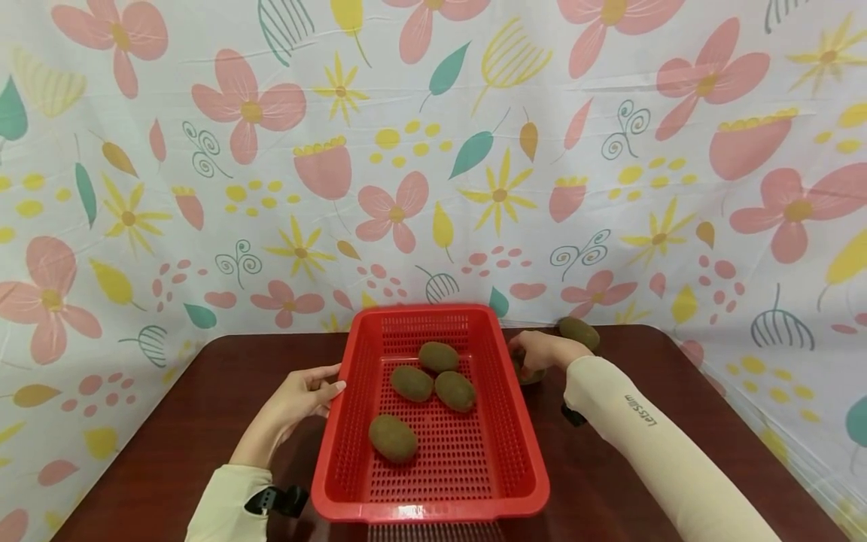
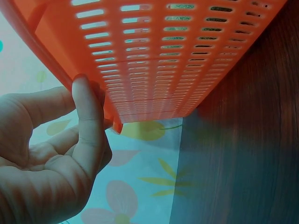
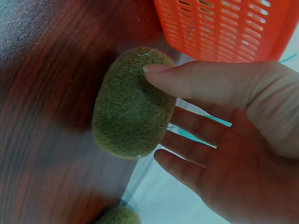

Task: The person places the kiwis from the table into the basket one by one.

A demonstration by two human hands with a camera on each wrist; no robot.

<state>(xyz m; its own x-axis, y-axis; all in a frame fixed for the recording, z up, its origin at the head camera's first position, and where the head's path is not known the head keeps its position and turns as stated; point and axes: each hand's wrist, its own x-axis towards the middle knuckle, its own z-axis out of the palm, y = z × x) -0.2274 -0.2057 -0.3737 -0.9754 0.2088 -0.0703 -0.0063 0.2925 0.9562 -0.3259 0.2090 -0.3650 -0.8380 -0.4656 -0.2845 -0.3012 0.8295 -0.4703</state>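
Note:
A red plastic basket [image 1: 433, 510] with perforated sides stands on the table, and several brown kiwis [image 1: 455, 391] lie inside it. My left hand [image 1: 301, 403] holds the basket's left rim, with the thumb and fingertips at the edge in the left wrist view. Just outside the basket's right wall, my right hand [image 1: 542, 350] pinches a kiwi [image 3: 133, 102] between thumb and fingers. That fruit is mostly covered by the hand in the head view. Behind the right wrist, another kiwi [image 1: 579, 333] rests near the table's back edge.
The dark wooden table [image 1: 223, 391] runs back to a white flower-patterned cloth [image 1: 433, 248] hanging upright behind it. Directly in front of the basket, a slotted surface [image 1: 433, 532] shows at the bottom of the head view.

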